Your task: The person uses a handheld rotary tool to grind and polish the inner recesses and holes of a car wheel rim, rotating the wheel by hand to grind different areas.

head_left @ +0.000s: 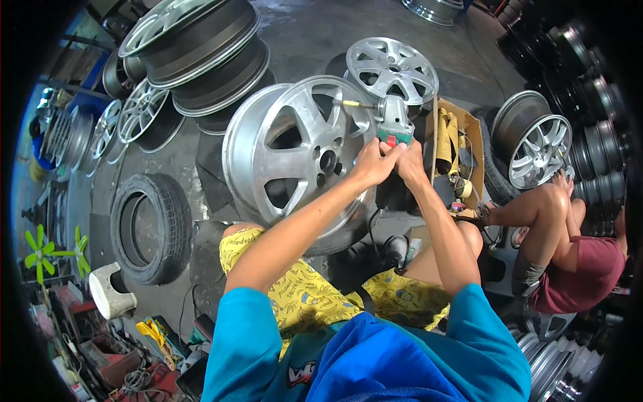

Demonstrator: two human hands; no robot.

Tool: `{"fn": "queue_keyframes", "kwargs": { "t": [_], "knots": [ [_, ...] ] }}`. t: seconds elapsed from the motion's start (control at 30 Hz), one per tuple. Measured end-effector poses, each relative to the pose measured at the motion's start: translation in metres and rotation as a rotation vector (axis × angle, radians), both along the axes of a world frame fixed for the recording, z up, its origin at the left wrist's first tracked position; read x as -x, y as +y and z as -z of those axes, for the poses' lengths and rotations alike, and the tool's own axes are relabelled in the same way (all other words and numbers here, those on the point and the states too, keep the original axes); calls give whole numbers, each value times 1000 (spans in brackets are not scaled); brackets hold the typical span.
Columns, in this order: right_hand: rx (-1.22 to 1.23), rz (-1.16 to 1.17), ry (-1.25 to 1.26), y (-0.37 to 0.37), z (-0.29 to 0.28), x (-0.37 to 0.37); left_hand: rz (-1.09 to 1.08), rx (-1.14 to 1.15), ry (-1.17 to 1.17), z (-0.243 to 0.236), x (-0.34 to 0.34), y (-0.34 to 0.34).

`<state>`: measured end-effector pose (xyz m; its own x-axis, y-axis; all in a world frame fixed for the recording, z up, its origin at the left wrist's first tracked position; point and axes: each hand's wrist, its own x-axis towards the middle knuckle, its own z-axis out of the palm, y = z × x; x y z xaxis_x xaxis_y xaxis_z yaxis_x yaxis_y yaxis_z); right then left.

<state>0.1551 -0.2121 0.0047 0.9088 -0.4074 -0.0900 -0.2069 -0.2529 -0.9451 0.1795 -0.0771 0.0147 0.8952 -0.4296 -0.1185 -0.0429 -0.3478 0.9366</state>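
An angle grinder [396,119] with a grey head and green body is held in both my hands. My left hand [375,163] is closed round its body near a red part, and my right hand [410,162] wraps the other side. From the grinder's head a thin shaft with a yellowish end [351,104] points left, over the upper right of a silver alloy wheel [291,137]. Whether that end touches the metal, I cannot tell. The wheel stands tilted before my knees, its spoked face toward me, and a dark tyre shows beneath it.
Another alloy wheel [392,70] lies beyond the grinder. A cardboard box [474,154] with yellow cloth stands right, near a co-worker in a maroon shirt [589,275] beside a wheel [541,151]. Stacked rims [201,60], a tyre [153,228] and a white stool [110,295] are left.
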Motion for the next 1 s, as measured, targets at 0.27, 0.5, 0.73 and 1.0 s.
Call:
{"fn": "queue_keyframes", "kwargs": {
  "t": [0.27, 0.5, 0.73, 1.0],
  "knots": [
    [161, -82, 77, -8, 8, 10, -75, 40, 1, 5, 21, 1],
    [17, 32, 62, 3, 2, -9, -21, 81, 5, 20, -12, -2],
    [51, -102, 86, -1, 14, 21, -30, 37, 41, 21, 27, 5],
    [22, -33, 49, -1, 12, 10, -2, 27, -68, 5, 12, 4]
  ]
}}
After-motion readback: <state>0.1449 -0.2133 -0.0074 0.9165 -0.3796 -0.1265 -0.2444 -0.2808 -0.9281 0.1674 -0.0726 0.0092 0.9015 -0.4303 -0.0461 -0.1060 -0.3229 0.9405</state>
